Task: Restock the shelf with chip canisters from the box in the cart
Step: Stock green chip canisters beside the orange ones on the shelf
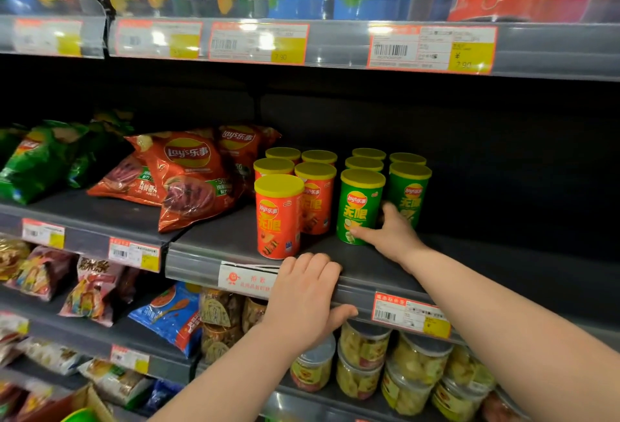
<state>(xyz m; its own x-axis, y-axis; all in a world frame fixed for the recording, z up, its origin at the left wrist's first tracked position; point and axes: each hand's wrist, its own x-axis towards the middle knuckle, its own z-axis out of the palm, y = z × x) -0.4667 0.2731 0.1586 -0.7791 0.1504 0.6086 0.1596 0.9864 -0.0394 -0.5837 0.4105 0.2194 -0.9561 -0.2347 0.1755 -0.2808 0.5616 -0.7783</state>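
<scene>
While your right hand [391, 235] curls thumb and fingers round the foot of the front green canister [360, 200] on the shelf [486, 264], your left hand [305, 290] grips the shelf's front edge. Judge the tube light, stiff and slick: take it mid-body, since it probably tips easily.

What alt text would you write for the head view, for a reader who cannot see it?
A person's right hand holds the front green canister on a dark shelf, beside orange canisters, while the left hand grips the shelf's front edge. Red chip bags lie further left.
</scene>
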